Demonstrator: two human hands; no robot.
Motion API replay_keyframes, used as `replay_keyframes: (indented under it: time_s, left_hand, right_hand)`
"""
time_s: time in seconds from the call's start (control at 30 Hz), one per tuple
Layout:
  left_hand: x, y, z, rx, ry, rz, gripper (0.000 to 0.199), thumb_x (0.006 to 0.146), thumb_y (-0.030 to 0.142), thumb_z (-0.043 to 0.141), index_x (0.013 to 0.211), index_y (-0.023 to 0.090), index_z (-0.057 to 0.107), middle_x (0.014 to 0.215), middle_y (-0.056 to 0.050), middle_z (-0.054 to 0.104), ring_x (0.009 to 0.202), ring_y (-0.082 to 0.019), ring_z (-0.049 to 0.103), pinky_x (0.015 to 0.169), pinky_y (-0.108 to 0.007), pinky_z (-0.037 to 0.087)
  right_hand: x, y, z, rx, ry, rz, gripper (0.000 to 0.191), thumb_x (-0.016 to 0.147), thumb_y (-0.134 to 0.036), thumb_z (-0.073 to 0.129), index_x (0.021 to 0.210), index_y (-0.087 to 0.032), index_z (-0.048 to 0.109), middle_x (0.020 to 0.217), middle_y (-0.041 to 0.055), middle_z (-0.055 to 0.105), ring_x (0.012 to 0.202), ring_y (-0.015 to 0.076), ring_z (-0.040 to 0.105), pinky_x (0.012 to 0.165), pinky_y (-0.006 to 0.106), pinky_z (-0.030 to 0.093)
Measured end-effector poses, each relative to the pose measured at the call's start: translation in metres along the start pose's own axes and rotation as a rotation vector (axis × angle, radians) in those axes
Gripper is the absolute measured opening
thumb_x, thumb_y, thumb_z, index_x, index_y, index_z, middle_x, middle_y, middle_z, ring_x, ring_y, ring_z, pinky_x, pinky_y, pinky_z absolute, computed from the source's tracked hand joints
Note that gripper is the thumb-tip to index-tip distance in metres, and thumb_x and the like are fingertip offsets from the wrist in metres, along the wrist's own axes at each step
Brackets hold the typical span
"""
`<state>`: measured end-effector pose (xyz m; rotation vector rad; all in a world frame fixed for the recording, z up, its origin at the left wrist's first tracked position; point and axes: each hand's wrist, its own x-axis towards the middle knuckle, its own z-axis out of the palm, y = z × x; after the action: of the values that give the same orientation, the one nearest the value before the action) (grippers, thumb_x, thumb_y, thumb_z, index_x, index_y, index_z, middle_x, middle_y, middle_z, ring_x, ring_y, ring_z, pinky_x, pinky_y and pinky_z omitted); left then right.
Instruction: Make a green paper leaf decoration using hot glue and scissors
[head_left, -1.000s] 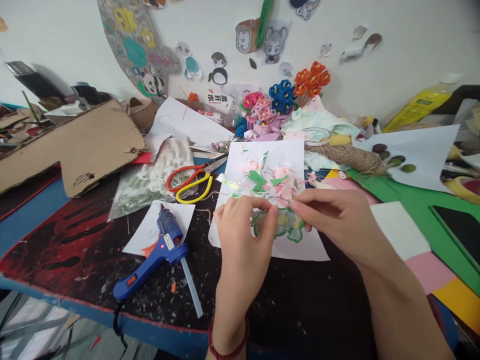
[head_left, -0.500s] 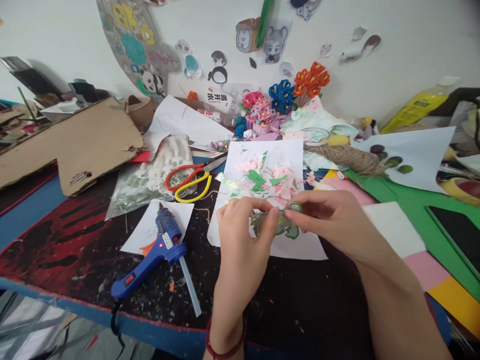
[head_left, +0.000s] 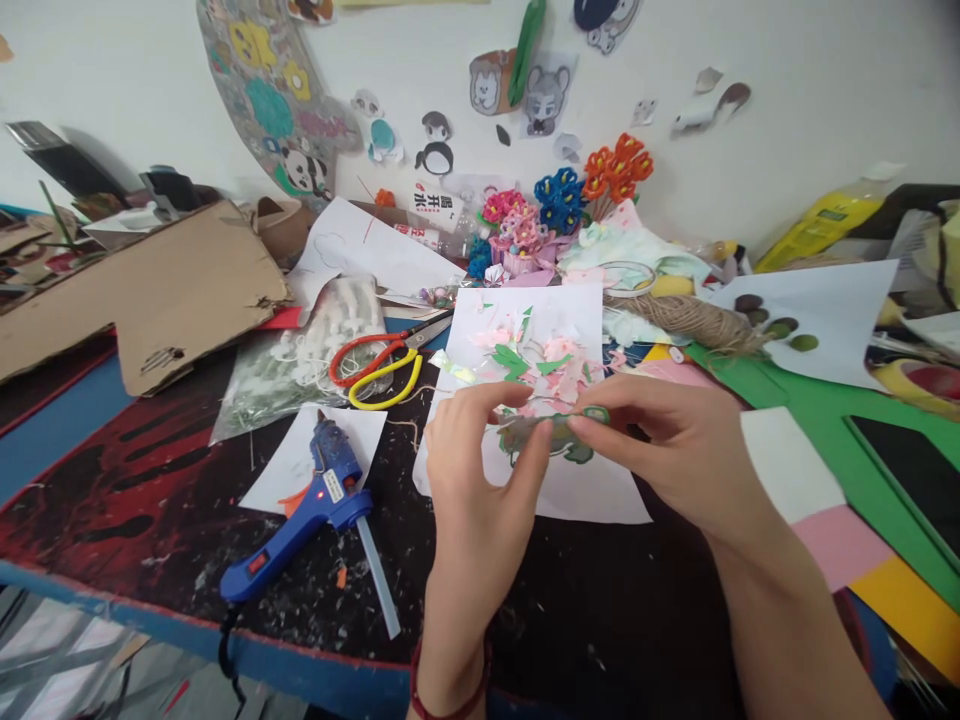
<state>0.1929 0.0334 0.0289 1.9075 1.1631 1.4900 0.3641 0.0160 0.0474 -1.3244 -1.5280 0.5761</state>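
A small grey-green cutout with a darker green outline [head_left: 581,451] is held over a white sheet of paper [head_left: 592,500]. My right hand [head_left: 660,435] pinches its right end between thumb and forefinger. At its left side, my left hand [head_left: 480,450] has the thumb against the near face, with the forefinger raised a little off the upper edge; its other fingers are mostly hidden. The cutout is tilted, so its picture cannot be made out. Pink and green paper scraps [head_left: 555,365] lie on the sheet just beyond my fingers.
A blue glue gun [head_left: 307,525] with its red light on lies at left on a small white paper. Behind it are scissors [head_left: 379,378] with red and yellow handles and a plastic bag [head_left: 300,350]. A phone [head_left: 907,485] rests on green sheets at right, near twine [head_left: 675,315].
The cutout has tipped, and its face shows at a flatter angle. My left forefinger has lifted slightly away from the thumb, and the left hand has shifted a little left.
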Motion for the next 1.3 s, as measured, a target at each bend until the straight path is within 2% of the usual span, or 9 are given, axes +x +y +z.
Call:
replay_keyframes:
  time_s: [0.17,0.37,0.57,0.9,1.03,1.17,1.23,1.3]
  left_hand:
    - [-0.001,0.002,0.0,0.068,0.08,0.147,0.014,0.089,0.01,0.071,0.097,0.021,0.067,0.098,-0.002,0.067,0.096,-0.019,0.06,0.088,-0.035,0.046]
    - [-0.002,0.002,0.0,0.104,0.144,0.175,0.014,0.088,0.009,0.071,0.095,0.021,0.067,0.099,-0.004,0.067,0.098,-0.021,0.061,0.089,-0.036,0.047]
    - [-0.002,0.002,0.0,0.113,0.14,0.17,0.009,0.09,0.012,0.07,0.092,0.021,0.068,0.099,-0.004,0.067,0.098,-0.021,0.06,0.09,-0.037,0.047]
    - [-0.003,0.002,0.0,0.11,0.133,0.205,0.016,0.088,0.01,0.072,0.094,0.025,0.07,0.105,-0.004,0.066,0.102,-0.022,0.057,0.088,-0.038,0.047]
    - [-0.002,0.004,0.0,0.147,0.127,0.206,0.017,0.089,0.012,0.071,0.098,0.025,0.069,0.107,-0.005,0.066,0.103,-0.023,0.057,0.09,-0.04,0.046]
    - [-0.012,0.019,-0.018,0.228,0.084,0.177,0.026,0.089,0.013,0.068,0.112,0.021,0.063,0.117,-0.009,0.064,0.114,-0.026,0.057,0.1,-0.043,0.043]
    - [-0.021,0.027,-0.039,0.288,0.083,0.166,0.03,0.09,0.013,0.062,0.119,0.021,0.059,0.12,-0.01,0.063,0.115,-0.026,0.058,0.1,-0.042,0.043]
    - [-0.032,0.028,-0.067,0.429,0.101,0.126,0.026,0.093,0.013,0.058,0.117,0.024,0.061,0.117,-0.008,0.065,0.11,-0.025,0.061,0.094,-0.04,0.045]
  right_hand:
    - [-0.002,-0.001,0.001,-0.094,0.075,-0.16,0.005,0.086,-0.02,0.076,0.082,-0.023,0.075,0.075,-0.0003,0.073,0.064,0.0123,0.059,0.051,0.025,0.044]
    - [-0.002,-0.002,0.003,-0.132,0.113,-0.306,0.011,0.087,-0.013,0.073,0.085,-0.024,0.073,0.08,-0.0006,0.075,0.072,0.0135,0.066,0.052,0.026,0.045]
    - [-0.003,-0.002,0.003,-0.191,0.14,-0.341,0.01,0.087,-0.013,0.073,0.085,-0.023,0.073,0.081,-0.0002,0.074,0.069,0.0131,0.065,0.053,0.027,0.045]
    - [-0.004,0.001,0.003,-0.195,0.172,-0.369,0.012,0.086,-0.012,0.074,0.087,-0.024,0.073,0.084,0.001,0.075,0.072,0.0161,0.068,0.055,0.029,0.046]
    - [-0.004,-0.001,0.003,-0.184,0.171,-0.333,0.011,0.087,-0.014,0.074,0.088,-0.025,0.073,0.083,0.0014,0.075,0.071,0.0167,0.067,0.057,0.031,0.047]
    - [-0.003,-0.002,0.004,-0.159,0.163,-0.298,0.01,0.087,-0.016,0.073,0.087,-0.025,0.073,0.082,0.0014,0.073,0.068,0.0161,0.064,0.056,0.031,0.045]
    - [-0.003,-0.002,0.004,-0.152,0.17,-0.31,0.011,0.087,-0.015,0.074,0.086,-0.025,0.073,0.083,0.0016,0.074,0.069,0.0161,0.065,0.056,0.031,0.046]
    - [-0.004,-0.002,0.003,-0.142,0.183,-0.335,0.012,0.086,-0.013,0.074,0.085,-0.025,0.073,0.082,0.0015,0.074,0.068,0.0158,0.065,0.057,0.031,0.046]
